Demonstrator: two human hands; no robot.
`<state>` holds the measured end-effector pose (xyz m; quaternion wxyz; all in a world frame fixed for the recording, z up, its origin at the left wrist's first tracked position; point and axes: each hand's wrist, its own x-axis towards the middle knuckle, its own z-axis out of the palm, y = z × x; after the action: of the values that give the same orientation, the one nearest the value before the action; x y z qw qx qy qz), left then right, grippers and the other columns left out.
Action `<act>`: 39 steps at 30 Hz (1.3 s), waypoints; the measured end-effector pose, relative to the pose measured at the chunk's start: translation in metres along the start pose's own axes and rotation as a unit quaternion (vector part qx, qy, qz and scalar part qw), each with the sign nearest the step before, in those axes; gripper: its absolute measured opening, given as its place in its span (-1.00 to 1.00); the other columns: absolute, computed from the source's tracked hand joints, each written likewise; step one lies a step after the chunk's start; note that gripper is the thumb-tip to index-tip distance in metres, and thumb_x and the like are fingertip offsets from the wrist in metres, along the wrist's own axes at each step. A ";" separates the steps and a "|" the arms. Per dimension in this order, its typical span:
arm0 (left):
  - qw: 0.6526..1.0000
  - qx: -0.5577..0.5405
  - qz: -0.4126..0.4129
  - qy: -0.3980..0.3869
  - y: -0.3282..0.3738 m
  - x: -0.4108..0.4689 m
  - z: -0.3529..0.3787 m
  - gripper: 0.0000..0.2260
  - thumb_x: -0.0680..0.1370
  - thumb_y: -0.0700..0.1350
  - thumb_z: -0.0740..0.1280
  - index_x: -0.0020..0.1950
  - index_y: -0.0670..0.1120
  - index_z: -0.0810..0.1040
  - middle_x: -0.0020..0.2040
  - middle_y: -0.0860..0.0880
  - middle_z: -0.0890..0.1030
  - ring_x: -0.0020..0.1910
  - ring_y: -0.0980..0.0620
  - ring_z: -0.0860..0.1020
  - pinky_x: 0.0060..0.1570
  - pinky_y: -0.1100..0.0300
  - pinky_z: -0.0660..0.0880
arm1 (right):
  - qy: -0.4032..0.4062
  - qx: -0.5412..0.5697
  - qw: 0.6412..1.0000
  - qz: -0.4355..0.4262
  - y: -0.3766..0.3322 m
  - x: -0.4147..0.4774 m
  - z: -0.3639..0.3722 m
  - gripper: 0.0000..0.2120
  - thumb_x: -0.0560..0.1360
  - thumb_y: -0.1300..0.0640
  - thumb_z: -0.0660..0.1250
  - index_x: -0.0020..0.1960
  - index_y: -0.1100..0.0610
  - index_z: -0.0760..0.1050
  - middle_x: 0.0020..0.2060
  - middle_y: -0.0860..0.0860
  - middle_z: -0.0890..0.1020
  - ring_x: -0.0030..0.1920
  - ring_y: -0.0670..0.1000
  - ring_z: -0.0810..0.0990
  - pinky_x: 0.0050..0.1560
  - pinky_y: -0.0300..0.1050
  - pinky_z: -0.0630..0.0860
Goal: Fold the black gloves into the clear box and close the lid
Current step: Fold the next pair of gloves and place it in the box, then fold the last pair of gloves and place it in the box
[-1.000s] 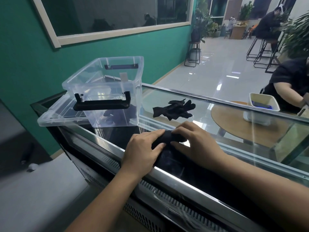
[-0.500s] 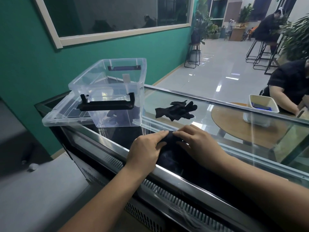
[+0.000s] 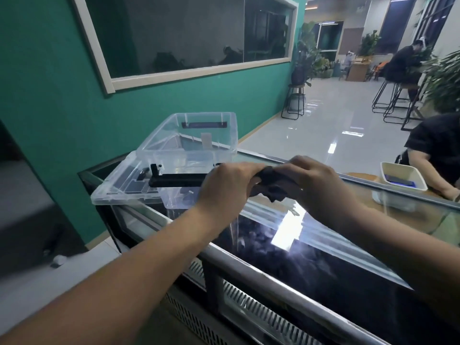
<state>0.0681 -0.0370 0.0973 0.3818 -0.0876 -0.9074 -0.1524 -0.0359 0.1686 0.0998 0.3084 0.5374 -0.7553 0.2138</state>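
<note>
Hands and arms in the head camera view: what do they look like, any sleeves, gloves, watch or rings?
Both are bare. The left hand and right hand wear no gloves, and no rings show on them. The left forearm and right forearm are uncovered to the frame edge: no sleeve, watch or bracelet in view.

This looks like a café or shared office lounge. A glass-topped display counter [image 3: 261, 267] runs along a teal wall [image 3: 49, 100] with an interior window [image 3: 186, 33]. Beyond it lie a glossy tiled floor [image 3: 336, 125], bar stools [image 3: 393, 100], potted plants [image 3: 307, 58] and a seated person [image 3: 403, 63] at a high table.
</note>
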 end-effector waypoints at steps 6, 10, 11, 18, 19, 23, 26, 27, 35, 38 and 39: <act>0.998 0.047 0.014 0.038 -0.029 0.054 -0.061 -0.74 0.65 -0.11 0.48 0.34 0.04 0.73 0.06 0.00 0.81 0.00 -0.05 0.78 0.14 -0.05 0.69 | 0.034 -0.003 0.999 -0.019 -0.009 0.088 -0.018 -0.78 0.62 0.11 0.45 0.23 0.15 0.70 -0.06 0.16 0.69 -0.18 0.23 0.65 -0.16 0.16 0.64; 0.997 0.066 -0.029 0.025 -0.055 0.067 -0.097 -0.72 0.63 -0.15 0.50 0.34 0.02 0.74 0.09 -0.02 0.81 0.03 -0.08 0.76 0.20 -0.04 0.67 | 0.027 0.014 0.999 -0.023 -0.022 0.136 -0.003 -0.80 0.60 0.10 0.45 0.19 0.14 0.71 -0.07 0.14 0.68 -0.20 0.22 0.64 -0.16 0.14 0.62; 0.997 0.068 -0.046 0.013 -0.062 0.068 -0.104 -0.72 0.63 -0.15 0.50 0.34 0.02 0.74 0.10 -0.02 0.80 0.05 -0.08 0.76 0.23 -0.04 0.66 | 0.018 0.022 0.999 -0.019 -0.026 0.145 0.002 -0.80 0.59 0.11 0.46 0.18 0.13 0.72 -0.06 0.13 0.68 -0.19 0.22 0.64 -0.15 0.13 0.62; 0.982 0.072 -0.154 -0.082 -0.107 0.057 -0.116 -0.71 0.61 -0.16 0.49 0.31 0.07 0.75 0.11 -0.01 0.80 0.10 -0.07 0.72 0.26 -0.01 0.60 | -0.072 0.073 0.993 0.055 -0.047 0.177 0.046 -0.87 0.50 0.16 0.49 0.04 0.08 0.72 -0.14 0.08 0.66 -0.14 0.18 0.60 -0.16 -0.02 0.50; 0.979 0.072 -0.167 -0.091 -0.112 0.055 -0.116 -0.71 0.62 -0.16 0.49 0.31 0.06 0.75 0.12 -0.01 0.79 0.11 -0.06 0.71 0.27 0.02 0.60 | -0.081 0.077 0.992 0.062 -0.050 0.179 0.051 -0.88 0.49 0.16 0.48 0.02 0.08 0.72 -0.15 0.07 0.66 -0.13 0.18 0.60 -0.14 -0.01 0.52; 0.968 0.082 -0.200 -0.130 -0.120 0.049 -0.119 -0.77 0.64 -0.10 0.45 0.28 0.05 0.77 0.17 0.01 0.78 0.13 0.00 0.70 0.20 0.21 0.54 | -0.141 0.084 0.984 0.065 -0.057 0.179 0.061 -0.90 0.54 0.11 0.43 -0.03 0.08 0.72 -0.13 0.04 0.73 -0.08 0.14 0.66 -0.04 0.01 0.61; 0.959 0.084 -0.220 -0.158 -0.118 0.043 -0.122 -0.80 0.64 -0.05 0.41 0.21 0.07 0.79 0.12 0.09 0.78 0.07 0.03 0.72 0.17 0.19 0.59 | -0.150 0.108 0.980 0.069 -0.058 0.176 0.059 -0.84 0.59 0.03 0.41 -0.07 0.05 0.72 -0.09 -0.01 0.77 -0.05 0.08 0.69 0.03 -0.01 0.62; 0.959 0.085 -0.219 -0.158 -0.117 0.042 -0.122 -0.80 0.64 -0.04 0.40 0.19 0.07 0.79 0.09 0.09 0.79 0.03 0.01 0.72 0.14 0.14 0.62 | -0.145 0.106 0.981 0.070 -0.057 0.175 0.057 -0.83 0.60 0.03 0.40 -0.07 0.06 0.73 -0.08 -0.01 0.78 -0.04 0.09 0.70 0.04 -0.02 0.61; 0.978 0.056 -0.193 -0.063 -0.094 0.048 -0.108 -0.84 0.65 -0.07 0.40 0.11 -0.03 0.77 -0.09 0.03 0.74 -0.07 0.02 0.66 -0.01 0.19 0.50 | -0.099 0.089 0.990 0.040 -0.041 0.164 0.038 -0.87 0.58 0.12 0.39 -0.05 0.09 0.72 -0.10 0.02 0.73 -0.03 0.11 0.64 0.02 -0.04 0.54; 0.984 0.038 -0.170 -0.034 -0.080 0.052 -0.093 -0.87 0.63 -0.09 0.42 0.09 -0.05 0.76 -0.12 0.04 0.71 -0.12 0.06 0.63 -0.02 0.21 0.51 | -0.077 0.078 0.993 0.032 -0.029 0.151 0.032 -0.89 0.58 0.11 0.41 -0.04 0.06 0.71 -0.09 0.00 0.72 -0.03 0.09 0.59 -0.02 -0.08 0.45; 0.986 0.031 -0.160 -0.030 -0.074 0.053 -0.087 -0.87 0.63 -0.10 0.42 0.10 -0.05 0.75 -0.11 0.04 0.71 -0.12 0.07 0.63 0.00 0.21 0.52 | -0.067 0.070 0.995 0.031 -0.024 0.146 0.031 -0.90 0.59 0.10 0.41 -0.03 0.06 0.71 -0.09 0.00 0.72 -0.04 0.10 0.59 -0.02 -0.07 0.44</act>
<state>0.0686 -0.1342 0.1775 0.3279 0.0657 -0.9250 -0.1805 -0.0550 0.0411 0.1791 0.2116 0.5475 -0.7735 0.2392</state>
